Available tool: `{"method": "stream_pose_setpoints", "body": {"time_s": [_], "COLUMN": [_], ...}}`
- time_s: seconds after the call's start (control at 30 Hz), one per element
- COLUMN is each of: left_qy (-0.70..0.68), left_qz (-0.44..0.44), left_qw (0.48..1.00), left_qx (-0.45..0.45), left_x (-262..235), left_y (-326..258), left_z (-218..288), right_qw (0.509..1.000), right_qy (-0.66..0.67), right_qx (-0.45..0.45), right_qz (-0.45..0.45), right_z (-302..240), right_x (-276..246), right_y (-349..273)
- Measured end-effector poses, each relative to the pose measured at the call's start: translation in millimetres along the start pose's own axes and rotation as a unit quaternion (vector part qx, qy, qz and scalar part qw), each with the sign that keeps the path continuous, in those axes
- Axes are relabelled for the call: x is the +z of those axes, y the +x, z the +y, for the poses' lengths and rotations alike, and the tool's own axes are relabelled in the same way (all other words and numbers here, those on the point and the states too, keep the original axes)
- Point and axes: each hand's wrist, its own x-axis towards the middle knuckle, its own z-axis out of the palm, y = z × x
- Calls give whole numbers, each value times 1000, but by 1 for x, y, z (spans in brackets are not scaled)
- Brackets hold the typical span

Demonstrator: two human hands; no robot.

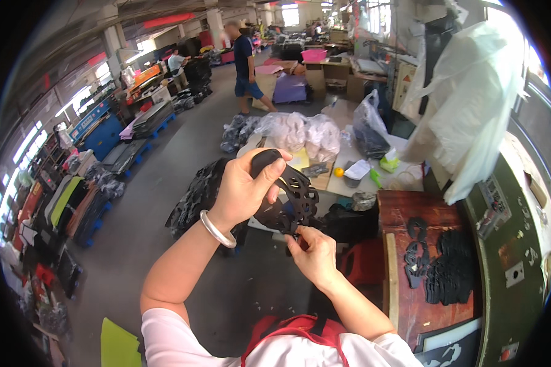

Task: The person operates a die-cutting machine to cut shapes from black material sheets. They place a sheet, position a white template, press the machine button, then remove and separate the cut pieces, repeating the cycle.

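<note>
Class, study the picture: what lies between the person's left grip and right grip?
A black openwork piece spans the stretch, its upper end in the left grip, its lower edge at the right grip; the head view shows this.

Grey floor [150, 189], pale pillars [215, 29], bright windows [291, 14] — far and left, reddish-brown table [398, 208]

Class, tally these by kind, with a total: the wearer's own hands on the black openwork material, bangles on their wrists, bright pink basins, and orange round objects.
Own hands on the black openwork material: 2 (left hand, right hand)
Silver bangle: 1
Bright pink basin: 1
Orange round object: 1
Total: 5
</note>
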Motion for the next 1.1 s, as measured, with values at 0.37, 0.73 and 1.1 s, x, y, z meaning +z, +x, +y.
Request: {"method": "stream_pose_setpoints", "body": {"time_s": [0.37, 0.73, 1.1], "left_qy": [3, -107, -131], "left_qz": [145, 73, -81], "left_qw": [989, 991, 987], "left_qx": [12, -31, -40], "left_x": [-73, -82, -89], "left_y": [50, 131, 199], "left_z": [-92, -167, -218], "right_qw": [762, 994, 998], "right_qy": [617, 91, 17], "right_qx": [122, -56, -40], "right_qz": [-152, 4, -44], "right_z": [48, 153, 182], "right_x": [39, 56, 72], "right_y": [61, 137, 194]}}
